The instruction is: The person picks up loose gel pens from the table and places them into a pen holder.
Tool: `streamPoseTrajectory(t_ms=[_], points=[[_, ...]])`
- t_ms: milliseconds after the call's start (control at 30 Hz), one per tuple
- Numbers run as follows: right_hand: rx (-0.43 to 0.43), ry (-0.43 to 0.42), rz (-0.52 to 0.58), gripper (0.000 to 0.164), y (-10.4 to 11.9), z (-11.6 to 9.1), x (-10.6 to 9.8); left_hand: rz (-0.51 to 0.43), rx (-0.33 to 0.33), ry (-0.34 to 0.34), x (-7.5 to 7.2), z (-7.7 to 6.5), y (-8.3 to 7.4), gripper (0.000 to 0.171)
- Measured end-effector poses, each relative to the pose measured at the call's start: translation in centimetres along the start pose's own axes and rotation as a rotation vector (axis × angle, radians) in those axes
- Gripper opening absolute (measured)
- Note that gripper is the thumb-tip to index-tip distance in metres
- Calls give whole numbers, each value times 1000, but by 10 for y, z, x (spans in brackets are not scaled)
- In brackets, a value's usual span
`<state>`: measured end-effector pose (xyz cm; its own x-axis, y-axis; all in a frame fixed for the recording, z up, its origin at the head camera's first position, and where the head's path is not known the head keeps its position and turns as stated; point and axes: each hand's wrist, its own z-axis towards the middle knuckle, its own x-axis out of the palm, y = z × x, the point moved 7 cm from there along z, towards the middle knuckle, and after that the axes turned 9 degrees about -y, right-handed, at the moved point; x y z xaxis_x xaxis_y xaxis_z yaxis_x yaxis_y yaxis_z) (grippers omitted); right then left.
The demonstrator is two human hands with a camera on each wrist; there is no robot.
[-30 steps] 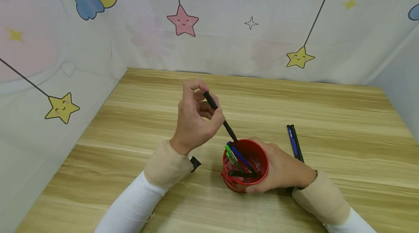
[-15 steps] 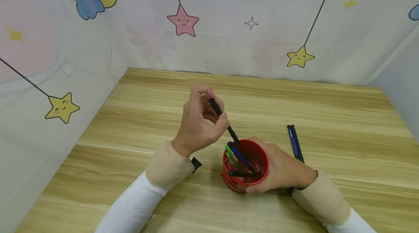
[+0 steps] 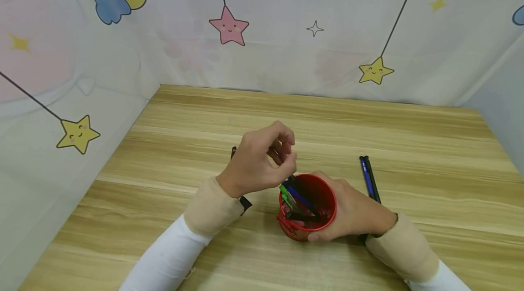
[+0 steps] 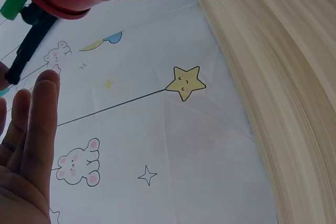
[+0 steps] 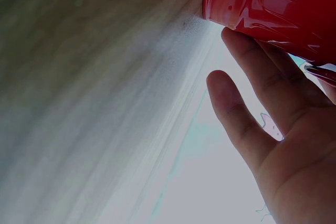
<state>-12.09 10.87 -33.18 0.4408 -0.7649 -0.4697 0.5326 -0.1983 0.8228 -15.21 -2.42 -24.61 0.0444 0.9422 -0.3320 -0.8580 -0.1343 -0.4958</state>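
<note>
In the head view a small red bucket (image 3: pixel 330 207) stands on the table, tilted slightly. My right hand (image 3: pixel 352 207) grips it from the right side; the right wrist view has fingers against its red wall (image 5: pixel 294 3). Inside lean a green pen (image 3: pixel 285 192), a blue pen (image 3: pixel 302 198) and a black pen (image 3: pixel 300 217). Another black pen (image 4: pixel 30 43) pokes out over the rim in the left wrist view. Its end is by the thumb of my left hand (image 3: pixel 262 161), whose thumb and forefinger are apart above the bucket's far left rim.
A blue pen (image 3: pixel 366 175) and a black pen (image 3: pixel 372 177) lie side by side on the wooden table (image 3: pixel 430 159), right of the bucket. Part of a dark pen (image 3: pixel 234 150) shows behind my left hand. Printed cloth (image 3: pixel 278 63) walls the table's back and sides.
My left hand has moved right and down toward the bucket, lowering the black pen into it, and its fingers have come off the pen. The right hand and bucket stay put.
</note>
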Motion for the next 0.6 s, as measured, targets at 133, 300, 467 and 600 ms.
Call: streamPoseTrajectory(t_ms=[133,300,467,600], points=[[-7,0,1,79,1,0,0,21,8,8,4,-7,15,11],[-24,-2,3,77,2,0,0,66,18,3,2,-8,20,6],[-19,-4,1,77,1,0,0,109,-5,-8,-1,-7,24,6],[-27,-8,-5,78,1,1,0,144,-17,0,-2,-8,27,8]])
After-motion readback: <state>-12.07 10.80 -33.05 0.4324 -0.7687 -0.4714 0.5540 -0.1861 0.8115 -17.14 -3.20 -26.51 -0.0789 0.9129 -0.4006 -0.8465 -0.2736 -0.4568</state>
